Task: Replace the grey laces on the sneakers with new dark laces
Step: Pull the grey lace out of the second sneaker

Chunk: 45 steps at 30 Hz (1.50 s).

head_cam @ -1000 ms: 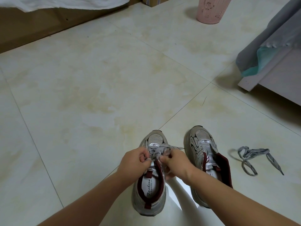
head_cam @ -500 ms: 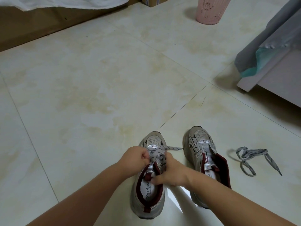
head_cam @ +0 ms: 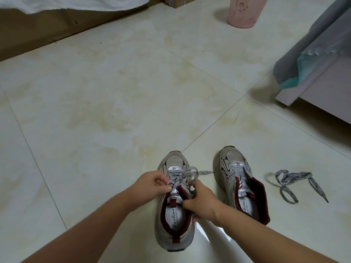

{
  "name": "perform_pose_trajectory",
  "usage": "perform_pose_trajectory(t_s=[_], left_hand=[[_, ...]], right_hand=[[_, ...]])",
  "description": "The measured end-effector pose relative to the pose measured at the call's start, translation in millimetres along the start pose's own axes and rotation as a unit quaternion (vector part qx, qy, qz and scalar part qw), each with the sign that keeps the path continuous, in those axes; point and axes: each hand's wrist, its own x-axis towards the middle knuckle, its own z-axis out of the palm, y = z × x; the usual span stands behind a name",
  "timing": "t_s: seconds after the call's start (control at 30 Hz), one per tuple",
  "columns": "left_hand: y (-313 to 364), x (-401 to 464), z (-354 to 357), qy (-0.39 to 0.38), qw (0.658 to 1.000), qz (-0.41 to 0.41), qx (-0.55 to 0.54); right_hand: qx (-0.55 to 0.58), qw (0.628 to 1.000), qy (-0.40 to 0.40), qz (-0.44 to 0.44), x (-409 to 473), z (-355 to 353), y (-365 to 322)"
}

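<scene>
Pinching the grey lace (head_cam: 179, 177) at its upper eyelets, the left hand (head_cam: 152, 184) works the left sneaker (head_cam: 175, 215); the right hand (head_cam: 203, 201) grips that sneaker's collar. Further right stand the unlaced right sneaker (head_cam: 241, 185) and a loose grey lace (head_cam: 290, 184) on the floor (head_cam: 95, 111).

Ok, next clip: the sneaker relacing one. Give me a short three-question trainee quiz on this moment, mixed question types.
1. True or false: the right sneaker has no lace in it.
2. Multiple choice: where does the removed grey lace lie? A) inside the pink bin; B) on the floor tiles to the right of the right sneaker; C) across the left sneaker's heel.
3. Short answer: what is each hand doing at the left sneaker?

Key
1. True.
2. B.
3. The left hand pinches the laced grey lace near the tongue; the right hand grips the sneaker's collar, thumb inside the opening.
</scene>
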Motion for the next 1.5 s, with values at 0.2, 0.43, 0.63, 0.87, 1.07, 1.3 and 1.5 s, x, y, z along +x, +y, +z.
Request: perform_pose_trajectory(t_s=[0.2,0.43,0.63,0.87,1.07,1.3,1.5], left_hand=[[5.8,4.9,10.0,0.050,0.996,0.013,0.070],[13.3,14.0,6.8,0.028,0.999,-0.030,0.026],[5.6,4.1,-5.1,0.000,1.000,-0.011,0.028],[9.1,15.4,3.5,0.071,0.991,-0.004,0.110],[-1.1,-2.1,-10.6,-0.065,0.979,-0.049,0.188],[0.3,-8.8,2.7,0.034,0.932,0.064,0.356],[-1.0,-0.4,9.7,0.092,0.902,0.091,0.413]], right_hand=[[0.067,0.998,-0.012,0.003,-2.3,-2.2,5.1],[0.112,0.993,0.017,0.019,1.9,0.6,4.4],[0.146,0.988,0.026,0.032,2.4,9.1,4.5],[0.129,0.989,0.058,0.039,-1.3,11.6,3.2],[0.104,0.994,0.023,0.014,-7.7,9.3,-4.2],[-0.219,0.924,0.230,-0.213,-3.8,-16.3,-41.2],[-0.424,0.874,0.092,-0.218,23.6,-10.4,-49.0]])
